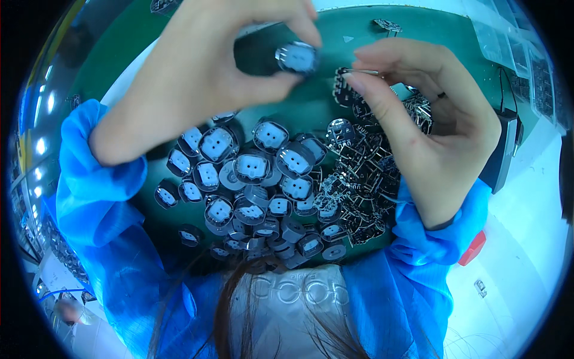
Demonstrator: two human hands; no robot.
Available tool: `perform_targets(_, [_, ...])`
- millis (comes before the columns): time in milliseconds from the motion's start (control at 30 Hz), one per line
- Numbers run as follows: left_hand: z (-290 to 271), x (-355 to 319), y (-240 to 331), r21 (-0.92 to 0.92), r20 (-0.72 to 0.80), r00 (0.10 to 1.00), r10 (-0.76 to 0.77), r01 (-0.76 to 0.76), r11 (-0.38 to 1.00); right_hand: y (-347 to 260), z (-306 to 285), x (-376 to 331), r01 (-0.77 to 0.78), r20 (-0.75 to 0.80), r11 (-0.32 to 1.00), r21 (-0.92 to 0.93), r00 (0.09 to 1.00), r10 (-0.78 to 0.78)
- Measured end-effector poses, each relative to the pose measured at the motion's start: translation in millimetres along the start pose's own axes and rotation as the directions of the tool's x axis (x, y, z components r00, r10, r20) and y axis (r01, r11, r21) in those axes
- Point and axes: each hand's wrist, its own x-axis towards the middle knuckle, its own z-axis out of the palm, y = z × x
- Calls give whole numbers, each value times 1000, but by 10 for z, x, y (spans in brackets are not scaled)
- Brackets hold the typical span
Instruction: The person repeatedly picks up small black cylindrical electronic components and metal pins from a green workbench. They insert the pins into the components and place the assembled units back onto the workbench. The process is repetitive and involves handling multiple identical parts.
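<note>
Up at the top left, my left hand [194, 72] pinches a small round dark housing [297, 58] with a pale face between thumb and forefinger; it is slightly blurred. Across from it, my right hand [445, 113] is closed on a small black circuit board [342, 90] with thin metal pins, gripped at the fingertips. A gap separates the two pieces. Below my hands lies a heap of similar housings [252, 166], many with pale faces showing two dark holes. Beside it, under my right wrist, spreads a tangled pile of circuit boards [362, 191] with metal leads.
The work surface is a green mat [335, 30], with one loose board [387, 26] near its far edge. Clear plastic trays [508, 45] stand at the far right. A black box [501, 149] with a cable and a red object [472, 248] sit beyond my right arm.
</note>
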Motion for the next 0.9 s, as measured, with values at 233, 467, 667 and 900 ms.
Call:
perform_targets(233, [140,-144,373,-447,18,919,-394,359,819,-123,155,-77,8,-163,987,161,986,18])
perform_targets(467, [118,-158,362,-435,45,915,-400,378,817,-50,136,-80,189,-154,982,-12,970,-189])
perform_targets(667, [193,-194,352,-446,61,901,-430,410,796,-125,131,-130,105,-69,979,-177,991,-118])
perform_targets(900, [181,-192,344,-636,79,893,-443,388,667,-58,171,-127,173,-189,954,-245,957,-222])
